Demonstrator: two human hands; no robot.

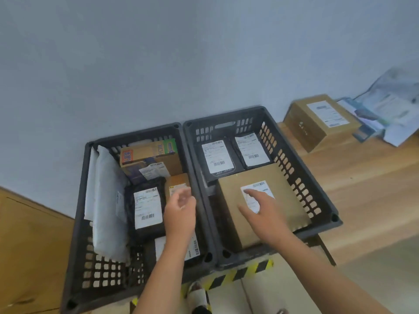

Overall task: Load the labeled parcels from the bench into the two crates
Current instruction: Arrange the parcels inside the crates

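Note:
Two dark slatted crates stand side by side against the wall. The left crate point(79, 223) holds white padded mailers, a black labeled bag point(147, 209) and several small cartons. The right crate point(301, 175) holds two black labeled bags at the back and a brown labeled box point(285, 196) at the front, tilted on the near rim. My right hand point(263, 211) lies open on that box's label. My left hand point(180, 211) hovers over the left crate's right side, fingers loosely curled, holding nothing. On the bench to the right sits another labeled brown box point(317, 123).
Beside the bench box lies a heap of pale plastic mailers point(390, 109). The wooden bench point(362, 177) runs along the right. A large cardboard sheet point(29, 245) stands at left. Yellow-black hazard tape point(240, 273) marks the edge under the crates, with a slippered foot below.

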